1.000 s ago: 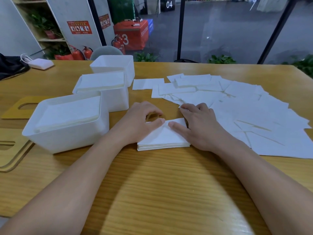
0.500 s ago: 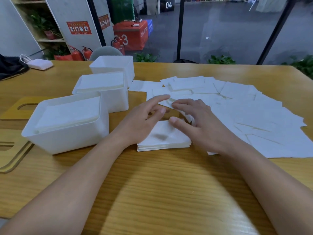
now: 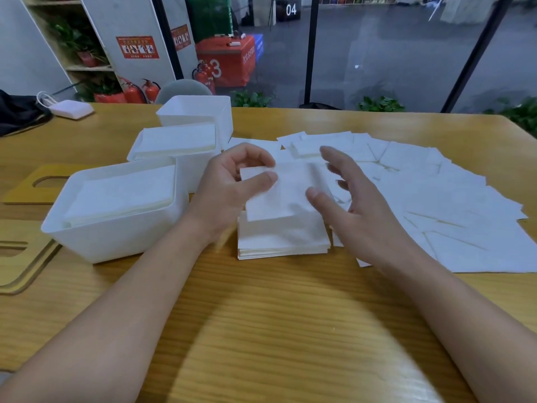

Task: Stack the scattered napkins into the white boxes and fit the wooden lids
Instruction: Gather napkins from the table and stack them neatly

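A single napkin [image 3: 280,196] is pinched at its left edge between the thumb and curled fingers of the left hand [image 3: 232,184] at the centre of the frame, and is held above a squared stack of napkins [image 3: 283,238] lying on the wooden table [image 3: 261,330]. The right hand [image 3: 353,205] is seen just right of that napkin with fingers spread and relaxed; its thumb seems to meet the napkin's right edge, though motion blur leaves the contact uncertain, and nothing is grasped by it. Scattered napkins [image 3: 421,199] are spread flat over the table across the right half of the frame, overlapping one another. Three white boxes are lined up left of centre: the nearest box [image 3: 116,237] and the middle box [image 3: 197,170] are each filled with napkins near to the rim, while the contents of the farthest box [image 3: 200,112] cannot be made out. Wooden lids [image 3: 20,257] with slot cut-outs are laid flat at the left edge of the frame, beside the nearest box. A small white device [image 3: 71,109] with a cable is seen at the upper left on the table.
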`<move>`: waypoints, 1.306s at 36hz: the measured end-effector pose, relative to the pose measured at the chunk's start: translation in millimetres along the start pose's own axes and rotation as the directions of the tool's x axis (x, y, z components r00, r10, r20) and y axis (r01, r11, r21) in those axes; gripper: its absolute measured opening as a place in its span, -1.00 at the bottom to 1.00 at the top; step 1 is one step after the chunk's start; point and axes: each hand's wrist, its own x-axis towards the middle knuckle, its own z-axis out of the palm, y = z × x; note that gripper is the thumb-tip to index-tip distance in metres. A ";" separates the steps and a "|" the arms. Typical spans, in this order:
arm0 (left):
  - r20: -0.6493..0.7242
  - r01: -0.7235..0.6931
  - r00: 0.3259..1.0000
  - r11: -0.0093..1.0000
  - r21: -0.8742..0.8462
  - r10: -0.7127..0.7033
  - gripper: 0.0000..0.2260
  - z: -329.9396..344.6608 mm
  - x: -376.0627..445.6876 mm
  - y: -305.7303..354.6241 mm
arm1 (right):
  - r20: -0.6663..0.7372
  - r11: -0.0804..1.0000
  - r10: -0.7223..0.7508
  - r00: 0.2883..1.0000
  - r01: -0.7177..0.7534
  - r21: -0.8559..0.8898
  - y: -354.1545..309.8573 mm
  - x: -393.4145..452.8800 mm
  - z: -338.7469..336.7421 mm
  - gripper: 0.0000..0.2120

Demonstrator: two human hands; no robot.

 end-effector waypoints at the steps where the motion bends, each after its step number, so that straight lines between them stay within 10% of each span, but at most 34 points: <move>1: 0.040 0.015 0.999 0.999 -0.031 -0.014 -0.84 -0.2 -0.7 2.3 | 0.011 0.999 0.023 1.000 -0.024 0.023 1.4 1.0 -0.4 -0.34; 6: 0.085 -0.017 0.996 0.997 0.073 0.010 -0.79 -4.3 -0.7 9.5 | 0.046 0.956 0.117 0.992 -0.125 0.267 3.8 6.8 -3.9 -0.49; 17: 0.156 0.114 0.962 0.851 0.513 -0.223 -0.83 -12.1 -2.5 7.1 | 0.012 0.987 0.160 0.987 -0.160 -0.005 14.9 4.2 1.4 -0.68; 36: 0.168 0.001 0.969 0.683 0.730 -0.180 -0.81 -13.6 -2.5 -3.3 | 0.003 0.979 0.064 0.998 -0.062 -0.193 27.0 3.8 8.6 -0.71; 47: 0.119 0.037 0.956 0.512 0.858 -0.269 -0.46 -5.3 10.2 -28.5 | 0.067 0.959 0.015 0.998 0.005 -0.283 28.1 4.2 13.3 -0.79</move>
